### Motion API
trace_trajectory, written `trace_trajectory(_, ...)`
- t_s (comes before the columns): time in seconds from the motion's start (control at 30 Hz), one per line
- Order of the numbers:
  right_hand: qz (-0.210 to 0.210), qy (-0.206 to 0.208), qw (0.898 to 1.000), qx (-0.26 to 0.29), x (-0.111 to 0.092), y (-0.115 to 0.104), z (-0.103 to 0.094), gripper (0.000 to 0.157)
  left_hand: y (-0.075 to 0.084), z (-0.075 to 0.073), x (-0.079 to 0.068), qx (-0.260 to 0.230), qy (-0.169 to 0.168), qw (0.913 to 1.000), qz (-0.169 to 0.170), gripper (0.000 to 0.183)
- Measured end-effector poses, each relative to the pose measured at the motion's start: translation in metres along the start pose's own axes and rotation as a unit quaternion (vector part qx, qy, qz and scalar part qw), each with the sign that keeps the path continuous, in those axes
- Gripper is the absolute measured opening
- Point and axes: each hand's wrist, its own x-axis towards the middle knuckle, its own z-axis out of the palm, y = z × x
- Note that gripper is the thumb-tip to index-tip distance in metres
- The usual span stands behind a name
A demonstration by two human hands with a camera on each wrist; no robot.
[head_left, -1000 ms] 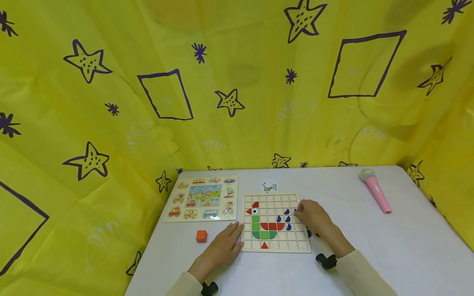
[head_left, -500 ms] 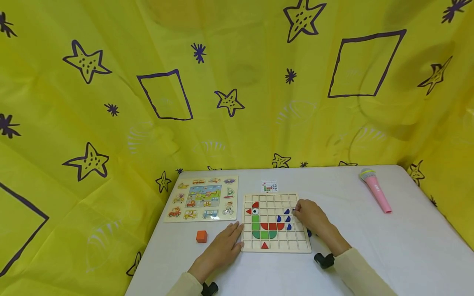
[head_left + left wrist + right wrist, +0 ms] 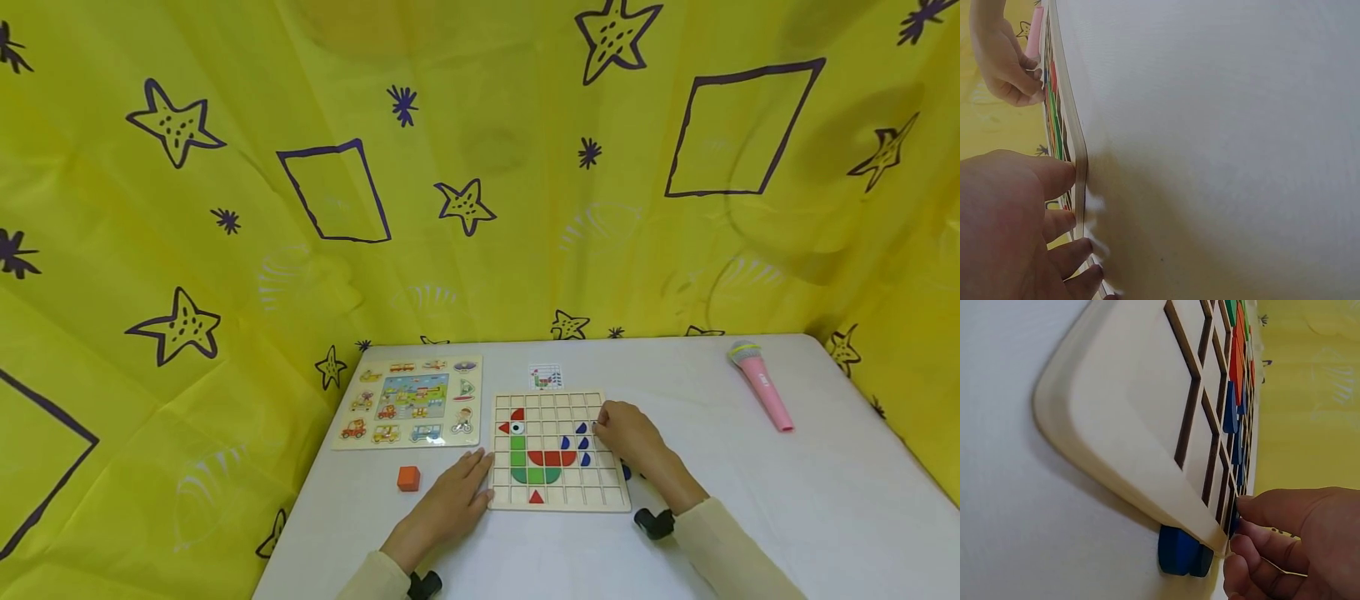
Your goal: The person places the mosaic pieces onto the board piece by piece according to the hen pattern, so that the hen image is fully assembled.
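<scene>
A wooden grid board [image 3: 592, 498] lies on the white table, with coloured pieces set in its cells as a bird shape. My left hand [image 3: 450, 496] rests along the board's left side, fingers extended and fingertips at its edge. Over the right edge, my right hand [image 3: 632, 435] pinches a small blue piece [image 3: 1234, 520] between thumb and fingers, mostly hidden by them. Several blue half-round pieces [image 3: 585, 459] sit in cells just left of that hand. The red pieces [image 3: 551, 459] and green pieces [image 3: 535, 476] form the bird's body.
Loose blue pieces [image 3: 1177, 550] lie beside the board's right edge, partly behind my right wrist. A small pattern card [image 3: 545, 377] is behind the board. Left of it are a vehicle picture puzzle [image 3: 345, 439] and an orange cube [image 3: 408, 479]. A pink toy microphone [image 3: 767, 392] lies far right.
My right hand has shifted slightly left over the board's right edge, and the blue piece is now more covered by its fingers. The left hand stays in place.
</scene>
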Motion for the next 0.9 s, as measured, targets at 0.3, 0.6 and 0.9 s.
trace_trajectory(0.3, 0.009, -0.004, 1.0, 0.004, -0.002, -0.001, -0.002, 0.015, -0.001, 0.0, 0.001, 0.005, 0.005, 0.9999, 0.011, 0.062)
trace_trajectory(0.6, 0.004, -0.019, 1.0, 0.005, -0.006, 0.005, -0.008, 0.01, -0.001, 0.001, 0.002, 0.006, 0.002, 0.9999, 0.012, 0.063)
trace_trajectory(0.9, 0.021, -0.033, 0.999, -0.019, -0.016, 0.024, -0.03, 0.019, 0.0, 0.0, 0.0, 0.003, 0.004, 0.9999, 0.01, 0.062)
